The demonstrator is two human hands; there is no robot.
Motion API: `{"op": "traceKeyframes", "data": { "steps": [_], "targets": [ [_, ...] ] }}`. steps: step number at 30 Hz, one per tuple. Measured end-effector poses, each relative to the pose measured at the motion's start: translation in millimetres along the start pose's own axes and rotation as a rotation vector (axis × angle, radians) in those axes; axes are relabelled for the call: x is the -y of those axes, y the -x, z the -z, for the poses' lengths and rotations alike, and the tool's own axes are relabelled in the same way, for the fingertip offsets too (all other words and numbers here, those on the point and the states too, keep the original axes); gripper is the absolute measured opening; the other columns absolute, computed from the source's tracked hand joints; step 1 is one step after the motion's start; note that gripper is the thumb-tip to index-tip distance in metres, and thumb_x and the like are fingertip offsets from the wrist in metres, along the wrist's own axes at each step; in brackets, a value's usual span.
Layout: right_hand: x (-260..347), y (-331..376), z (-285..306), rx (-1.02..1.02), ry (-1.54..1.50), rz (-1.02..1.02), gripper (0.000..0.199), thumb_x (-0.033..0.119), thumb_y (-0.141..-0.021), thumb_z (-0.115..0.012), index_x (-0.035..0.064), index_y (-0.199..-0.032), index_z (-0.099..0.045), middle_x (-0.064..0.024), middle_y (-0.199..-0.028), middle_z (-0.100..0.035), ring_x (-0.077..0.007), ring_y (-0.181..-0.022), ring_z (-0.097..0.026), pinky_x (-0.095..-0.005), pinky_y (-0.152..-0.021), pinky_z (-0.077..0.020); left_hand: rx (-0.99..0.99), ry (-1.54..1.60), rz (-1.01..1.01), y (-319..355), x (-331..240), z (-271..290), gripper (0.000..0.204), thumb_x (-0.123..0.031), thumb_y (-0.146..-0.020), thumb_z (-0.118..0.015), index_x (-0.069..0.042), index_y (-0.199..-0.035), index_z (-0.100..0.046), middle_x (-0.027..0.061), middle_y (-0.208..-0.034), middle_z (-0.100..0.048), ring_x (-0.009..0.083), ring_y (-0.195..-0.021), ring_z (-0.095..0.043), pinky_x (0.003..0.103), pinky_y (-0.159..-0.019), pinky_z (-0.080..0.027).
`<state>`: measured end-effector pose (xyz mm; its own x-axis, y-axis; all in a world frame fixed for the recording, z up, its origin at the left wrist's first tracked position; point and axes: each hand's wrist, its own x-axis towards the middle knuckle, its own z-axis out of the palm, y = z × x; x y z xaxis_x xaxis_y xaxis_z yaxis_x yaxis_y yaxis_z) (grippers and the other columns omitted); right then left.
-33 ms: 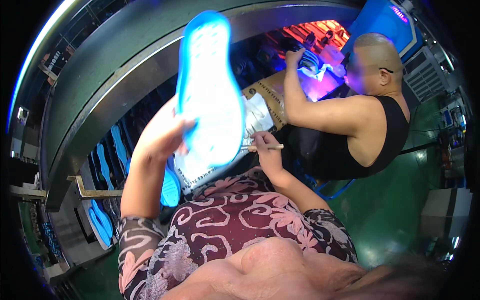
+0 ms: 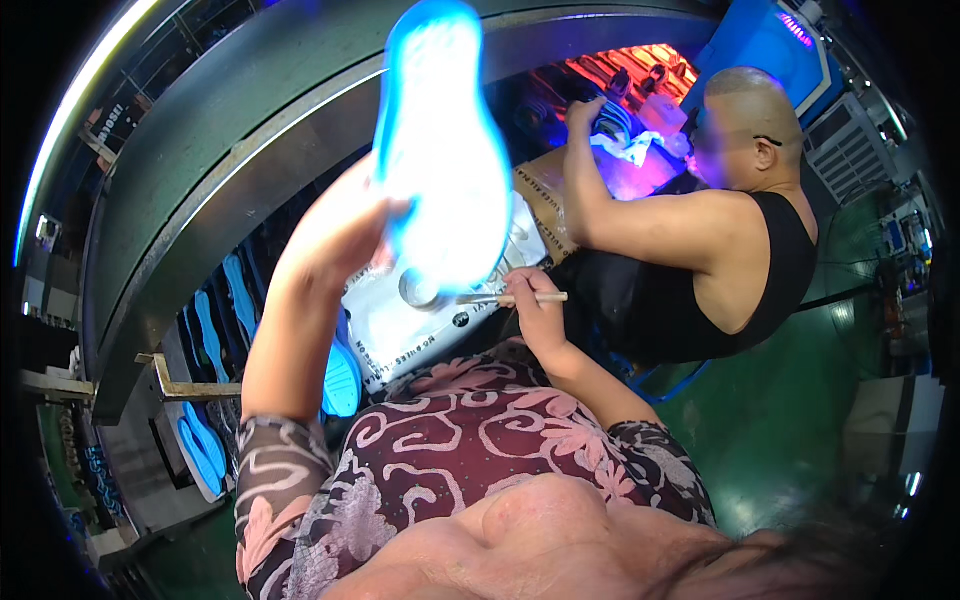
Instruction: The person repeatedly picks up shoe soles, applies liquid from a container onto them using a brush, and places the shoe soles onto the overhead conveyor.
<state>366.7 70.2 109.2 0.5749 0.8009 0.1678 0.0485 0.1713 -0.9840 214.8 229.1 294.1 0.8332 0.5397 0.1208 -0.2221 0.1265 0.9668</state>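
A pale shoe sole [image 2: 447, 150] with a bright blue rim, overlit so its face is washed out, is held up in front of me. My left hand [image 2: 368, 215] grips it by its left edge, with part of the fingers hidden behind it. Below the sole, my right hand [image 2: 535, 303] is closed round the wooden handle of a thin brush [image 2: 553, 297]. The brush points left toward a small round dish [image 2: 417, 290], partly covered by the sole. That dish rests on a white printed plastic package [image 2: 392, 335]; whether the bristles touch anything is hidden.
To the right, a co-worker [image 2: 690, 230] in a black top handles things under purple light. A curved metal machine edge [image 2: 240, 160] runs across the far left. More blue soles [image 2: 340, 380] lie at the left. A brown taped carton [image 2: 545, 190] sits beyond the package.
My left hand has carried the sole farther away and slightly right, so the round dish and more of the white package now show. My right hand has barely moved.
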Motion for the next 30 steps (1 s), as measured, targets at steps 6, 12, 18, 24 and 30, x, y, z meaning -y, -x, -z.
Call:
{"op": "traceKeyframes", "data": {
  "steps": [6, 12, 18, 24, 30],
  "targets": [
    [-18, -1, -6, -0.018, -0.101, 0.013, 0.015, 0.010, -0.090, -0.045, -0.0011, -0.081, -0.051, -0.0053, -0.067, -0.054, -0.0118, -0.062, -0.054, -0.0236, -0.060, -0.0433, -0.343, 0.748, -0.083, -170, -38, -5, 0.040, -0.014, -0.081, -0.062, 0.007, -0.111, -0.046, 0.0227, -0.098, -0.060, 0.0254, -0.083, -0.061, 0.026, -0.066, -0.051],
    [-24, 2, 0, 0.033, 0.013, -0.012, 0.027, 0.020, -0.092, -0.044, 0.0011, -0.075, -0.053, -0.0048, -0.066, -0.057, -0.0101, -0.060, -0.052, -0.0230, -0.058, -0.0418, -0.070, 0.361, -0.109, -69, 10, -2, 0.038, -0.023, -0.087, -0.055, -0.002, -0.119, -0.047, 0.0137, -0.097, -0.060, 0.0200, -0.086, -0.060, 0.026, -0.076, -0.049],
    [-21, -1, -1, 0.050, -0.085, -0.160, 0.037, 0.027, -0.095, -0.040, -0.0007, -0.077, -0.056, -0.0060, -0.067, -0.057, -0.0104, -0.062, -0.051, -0.0231, -0.061, -0.0413, -0.476, -0.554, 0.175, 121, 108, 100, 0.034, -0.013, -0.084, -0.056, 0.000, -0.114, -0.051, 0.0113, -0.094, -0.061, 0.0166, -0.085, -0.059, 0.027, -0.074, -0.047],
    [-6, -10, -25, 0.204, -0.067, -0.267, 0.035, 0.027, -0.093, -0.044, -0.0025, -0.085, -0.059, -0.0063, -0.075, -0.056, -0.0124, -0.073, -0.049, -0.0248, -0.073, -0.0374, -0.933, -0.904, 0.320, 257, 114, 131, 0.032, -0.008, -0.080, -0.057, -0.001, -0.111, -0.055, 0.0118, -0.083, -0.063, 0.0161, -0.076, -0.060, 0.027, -0.068, -0.047],
    [-5, -26, -46, 0.219, -0.062, -0.281, 0.028, 0.023, -0.090, -0.049, -0.0016, -0.083, -0.061, -0.0051, -0.074, -0.057, -0.0114, -0.073, -0.050, -0.0238, -0.072, -0.0383, -0.608, -1.397, 0.776, 251, 145, 123, 0.029, -0.022, -0.075, -0.057, -0.003, -0.097, -0.060, 0.0161, -0.077, -0.063, 0.0341, -0.072, -0.061, 0.043, -0.065, -0.047]
  ]
}}
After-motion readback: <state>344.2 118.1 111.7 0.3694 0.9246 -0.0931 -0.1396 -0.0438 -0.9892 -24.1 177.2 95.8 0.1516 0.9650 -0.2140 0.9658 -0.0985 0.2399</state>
